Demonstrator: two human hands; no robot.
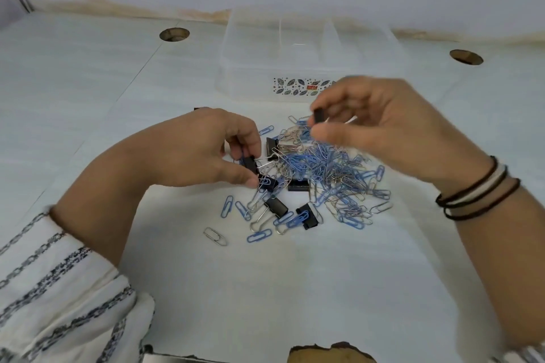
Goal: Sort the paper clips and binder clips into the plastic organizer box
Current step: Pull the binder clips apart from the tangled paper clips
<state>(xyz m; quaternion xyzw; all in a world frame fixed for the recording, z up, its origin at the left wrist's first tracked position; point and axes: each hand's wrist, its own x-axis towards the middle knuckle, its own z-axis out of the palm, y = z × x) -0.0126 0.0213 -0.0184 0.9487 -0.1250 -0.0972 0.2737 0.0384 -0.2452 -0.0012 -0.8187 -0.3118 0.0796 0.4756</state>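
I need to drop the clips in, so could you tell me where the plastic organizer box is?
The plastic organizer box stands at the far middle of the table, just beyond the pile of clips and behind the right hand.

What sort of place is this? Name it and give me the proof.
Probably an office or study desk. The white table has round cable holes, and it holds a pile of paper clips, black binder clips and a clear plastic organizer box set against a plain wall.
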